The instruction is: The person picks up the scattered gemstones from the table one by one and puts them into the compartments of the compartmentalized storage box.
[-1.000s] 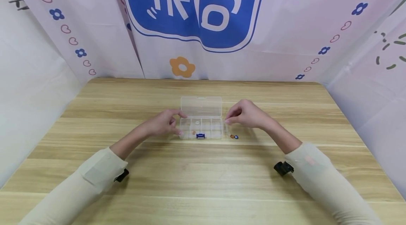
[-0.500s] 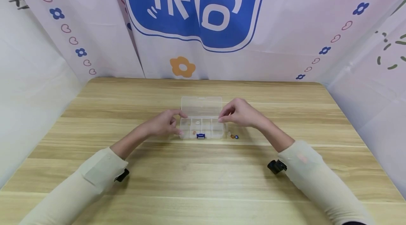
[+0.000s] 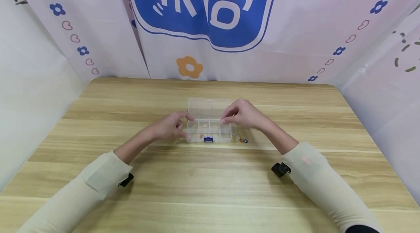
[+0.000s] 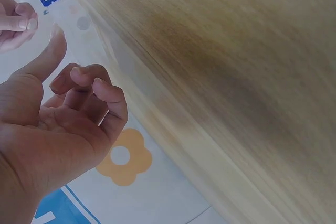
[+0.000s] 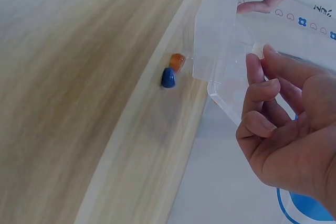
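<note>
A clear plastic compartment box with a blue latch lies on the table, its lid folded back. At its left end my left hand holds the box, index finger at the back corner and thumb toward the front. My right hand is above the rear right compartments, pinching a small whitish, translucent piece between thumb and index finger. A round whitish piece and a small orange-pink piece lie inside the box. The exact kind of these pieces cannot be told.
Just right of the box, an orange piece and a dark blue piece rest on the wooden table. A white printed cloth hangs behind the table's rear edge, with more cloth at both sides.
My right hand has moved left, from beside the box's right end to over its rear right compartments, still pinching the small piece. The left hand stays at the box.
</note>
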Available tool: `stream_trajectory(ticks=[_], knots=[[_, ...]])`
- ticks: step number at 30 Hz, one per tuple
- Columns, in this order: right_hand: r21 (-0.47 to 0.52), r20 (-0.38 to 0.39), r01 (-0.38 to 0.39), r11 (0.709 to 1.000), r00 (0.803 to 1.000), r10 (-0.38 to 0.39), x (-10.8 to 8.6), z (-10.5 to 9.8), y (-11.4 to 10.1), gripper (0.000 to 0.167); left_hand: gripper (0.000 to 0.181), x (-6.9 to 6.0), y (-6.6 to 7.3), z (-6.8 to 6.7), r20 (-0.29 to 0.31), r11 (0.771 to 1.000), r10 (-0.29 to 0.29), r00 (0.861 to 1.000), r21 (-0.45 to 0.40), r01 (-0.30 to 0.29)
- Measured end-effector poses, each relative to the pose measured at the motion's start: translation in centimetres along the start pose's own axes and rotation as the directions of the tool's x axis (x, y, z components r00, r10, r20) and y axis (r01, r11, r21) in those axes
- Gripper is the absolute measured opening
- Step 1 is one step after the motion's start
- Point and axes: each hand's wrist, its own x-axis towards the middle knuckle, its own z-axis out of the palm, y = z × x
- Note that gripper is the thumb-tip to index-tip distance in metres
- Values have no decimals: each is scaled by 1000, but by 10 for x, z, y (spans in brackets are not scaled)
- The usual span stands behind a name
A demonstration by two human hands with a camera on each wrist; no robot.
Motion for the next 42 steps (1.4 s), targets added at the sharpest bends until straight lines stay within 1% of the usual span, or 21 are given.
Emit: stream_trajectory(ticks=[3,6,22,29,36,42], knots=[[2,4,2,1000,1000,-2,3,0,-1,8,58,0,2,-1,0,1000,-12,1000,-3,12],[-3,9,0,1000,1000,0,5,1,-2,9,58,-1,3,-2,-2,1000,-8,1000,-2,8],[-5,14,-13,1000,1000,13,18,8,-2,6,57,0,1,0,-3,1000,7,1000,8,-7],[-16,16,-21,1000,1000,22,22,11,-5,8,57,-1,0,0,-2,1000,12,1000,6,-12],[-17,20,-19,1000,1000,19,24,12,-8,7,57,-1,1,-2,-2,1000,21,1000,6,-21],[-55,10,-15,998,1000,15,22,11,-8,9,57,-1,1,-1,3,1000,20,1000,1,-20]])
